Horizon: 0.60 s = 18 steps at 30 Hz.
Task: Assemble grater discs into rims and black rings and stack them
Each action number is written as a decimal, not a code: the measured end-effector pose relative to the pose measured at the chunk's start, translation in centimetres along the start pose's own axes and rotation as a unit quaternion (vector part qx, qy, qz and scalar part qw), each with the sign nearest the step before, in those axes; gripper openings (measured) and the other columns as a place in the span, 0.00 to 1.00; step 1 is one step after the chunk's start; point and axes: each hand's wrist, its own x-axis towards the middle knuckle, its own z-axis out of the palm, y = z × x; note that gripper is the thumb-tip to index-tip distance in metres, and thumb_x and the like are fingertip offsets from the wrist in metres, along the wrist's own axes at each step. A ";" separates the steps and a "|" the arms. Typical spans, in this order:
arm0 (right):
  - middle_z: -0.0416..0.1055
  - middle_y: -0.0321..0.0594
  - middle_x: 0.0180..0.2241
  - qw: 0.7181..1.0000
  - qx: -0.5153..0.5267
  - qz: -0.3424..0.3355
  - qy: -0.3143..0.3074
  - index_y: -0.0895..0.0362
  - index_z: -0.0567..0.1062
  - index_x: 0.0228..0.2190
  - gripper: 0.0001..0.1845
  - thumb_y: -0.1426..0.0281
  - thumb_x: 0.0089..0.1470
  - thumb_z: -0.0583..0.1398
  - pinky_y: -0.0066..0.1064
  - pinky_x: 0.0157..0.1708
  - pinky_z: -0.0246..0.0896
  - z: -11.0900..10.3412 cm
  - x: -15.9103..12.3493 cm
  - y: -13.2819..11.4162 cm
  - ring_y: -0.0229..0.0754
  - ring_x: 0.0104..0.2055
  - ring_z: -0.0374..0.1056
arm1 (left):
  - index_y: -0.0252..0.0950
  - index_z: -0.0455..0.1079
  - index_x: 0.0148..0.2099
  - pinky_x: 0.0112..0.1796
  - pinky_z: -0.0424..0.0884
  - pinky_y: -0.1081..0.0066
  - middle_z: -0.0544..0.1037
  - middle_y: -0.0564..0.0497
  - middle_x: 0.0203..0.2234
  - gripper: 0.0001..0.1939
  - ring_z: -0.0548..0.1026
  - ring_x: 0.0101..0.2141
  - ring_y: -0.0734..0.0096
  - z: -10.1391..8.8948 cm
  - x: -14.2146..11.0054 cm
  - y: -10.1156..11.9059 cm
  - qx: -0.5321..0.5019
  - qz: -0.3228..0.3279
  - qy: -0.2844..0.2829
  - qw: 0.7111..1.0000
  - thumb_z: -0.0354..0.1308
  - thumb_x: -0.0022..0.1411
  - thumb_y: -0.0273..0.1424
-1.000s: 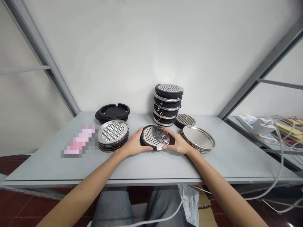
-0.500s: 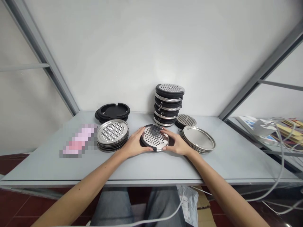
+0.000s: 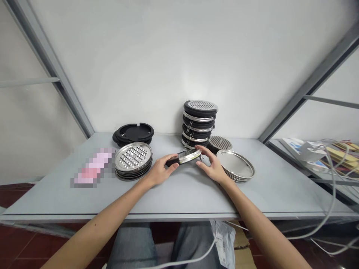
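Note:
A round grater with a black rim and a shiny metal band is tilted almost edge-on at the middle of the table. My left hand is closed on its left side, thumb in front on the black rim. At its right end, the fingers of my right hand hold the upper edge, while the thumb sits lower, near a small wire clasp. Left of my left hand is a pile of metal grater plates. Beside my right hand lies a pile of smooth round metal lids.
Behind the held grater rises a tall stack of black-rimmed graters. Another grater disc lies right of it. Black ring-shaped holders stand at the back left. Near the left edge is a blurred pink item. White cables hang at the right.
The grater lay flat on the table, perforated face up, between both hands. Now it is lifted and tilted edge-on, with my left hand turned and my right thumb moved off the front rim.

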 end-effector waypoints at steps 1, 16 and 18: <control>0.66 0.45 0.57 1.000 -0.004 0.002 0.019 0.52 0.62 0.58 0.33 0.58 0.54 0.60 0.48 0.56 0.58 0.0 0.0 0.0 0.53 0.57 0.62 | 0.34 0.66 0.56 0.52 0.66 0.60 0.74 0.43 0.50 0.28 0.71 0.51 0.56 0.0 0.1 0.0 -0.017 -0.003 0.005 1.000 0.48 0.65 0.49; 0.76 0.42 0.42 0.987 -0.079 -0.035 0.136 0.49 0.75 0.45 0.16 0.62 0.54 0.61 0.46 0.40 0.67 0.1 -0.2 0.4 0.49 0.40 0.70 | 0.35 0.64 0.55 0.53 0.64 0.63 0.73 0.45 0.48 0.22 0.70 0.51 0.61 0.0 0.4 -0.2 0.034 -0.005 0.116 0.993 0.40 0.70 0.43; 0.76 0.42 0.42 0.985 -0.091 -0.043 0.137 0.49 0.75 0.45 0.15 0.63 0.54 0.61 0.47 0.43 0.67 0.1 -0.3 0.4 0.51 0.42 0.69 | 0.36 0.62 0.57 0.56 0.62 0.62 0.70 0.43 0.52 0.20 0.68 0.54 0.62 0.0 0.3 -0.1 0.068 0.025 0.139 0.988 0.41 0.70 0.39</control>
